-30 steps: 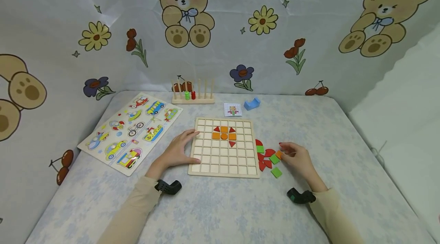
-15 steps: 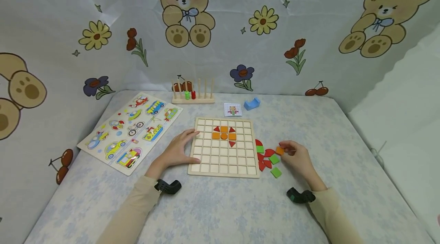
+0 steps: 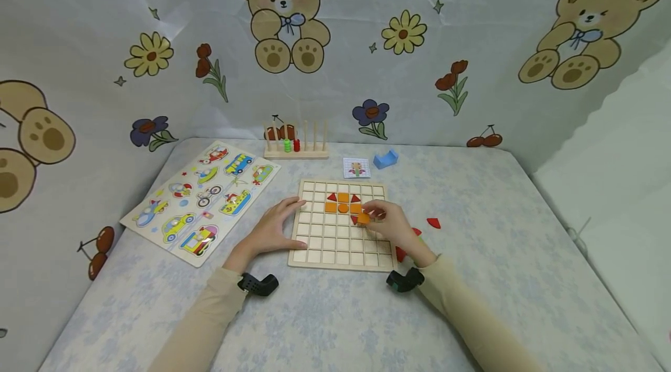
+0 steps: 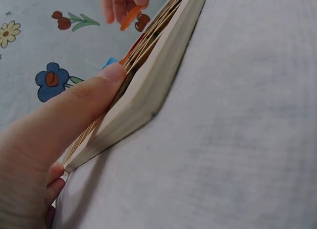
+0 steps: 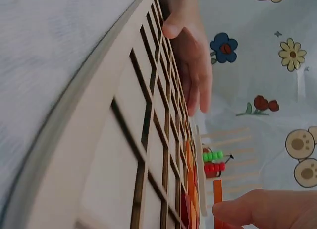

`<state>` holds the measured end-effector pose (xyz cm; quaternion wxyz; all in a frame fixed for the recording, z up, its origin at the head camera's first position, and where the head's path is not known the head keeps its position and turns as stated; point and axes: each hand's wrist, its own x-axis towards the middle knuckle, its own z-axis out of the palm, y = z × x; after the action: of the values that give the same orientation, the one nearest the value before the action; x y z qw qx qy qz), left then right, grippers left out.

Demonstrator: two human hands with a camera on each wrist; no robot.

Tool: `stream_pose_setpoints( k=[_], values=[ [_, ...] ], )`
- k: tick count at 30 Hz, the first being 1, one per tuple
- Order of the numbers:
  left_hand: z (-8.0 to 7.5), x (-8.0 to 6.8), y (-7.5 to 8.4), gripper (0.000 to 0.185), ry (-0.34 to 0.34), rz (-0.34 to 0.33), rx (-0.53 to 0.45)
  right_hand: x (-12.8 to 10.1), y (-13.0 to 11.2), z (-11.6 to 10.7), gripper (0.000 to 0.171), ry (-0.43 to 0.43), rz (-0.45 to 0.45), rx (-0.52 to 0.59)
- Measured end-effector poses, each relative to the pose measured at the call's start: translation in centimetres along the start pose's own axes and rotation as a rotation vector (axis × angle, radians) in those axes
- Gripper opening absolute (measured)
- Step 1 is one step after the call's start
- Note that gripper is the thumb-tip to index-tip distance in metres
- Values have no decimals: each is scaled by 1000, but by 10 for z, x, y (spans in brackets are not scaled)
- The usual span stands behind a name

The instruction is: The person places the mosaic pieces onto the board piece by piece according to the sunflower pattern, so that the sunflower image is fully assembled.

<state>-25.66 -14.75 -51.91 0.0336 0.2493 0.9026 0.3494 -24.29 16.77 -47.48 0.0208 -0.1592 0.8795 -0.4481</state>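
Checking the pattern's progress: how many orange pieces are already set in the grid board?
4: three orange squares, above, left and right of an orange circle. A fifth orange piece is pinched in the right hand.

Left hand (image 4: pixel 44 140) thumb pressing wooden grid board (image 4: pixel 148 85) edge, orange piece (image 4: pixel 131 18) beyond

Your right hand (image 3: pixel 390 226) has carried the orange tile (image 3: pixel 363 218) left from the loose pieces onto the grid board (image 3: pixel 314 244), beside the red triangle (image 3: pixel 355 219).
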Motion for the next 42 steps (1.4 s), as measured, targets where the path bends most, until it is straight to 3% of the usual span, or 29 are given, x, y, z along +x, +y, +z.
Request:
stream_pose_setpoints(
  k=[8,20,26,34,42],
  values=[
    [1,2,3,103,-3,7,-6,17,-10,29,34,-48,7,27],
    [0,1,3,104,-4,5,2,20,-5,40,25,-13,-38,32],
    [0,0,2,104,-11,-3,-1,9,-2,17,25,14,-72,26],
    [-2,0,1,103,3,10,5,-27,27,-35,28,112,28,-49],
    [-3,0,2,104,-4,3,6,-59,41,-50,32,-4,32,-81]
  ],
)
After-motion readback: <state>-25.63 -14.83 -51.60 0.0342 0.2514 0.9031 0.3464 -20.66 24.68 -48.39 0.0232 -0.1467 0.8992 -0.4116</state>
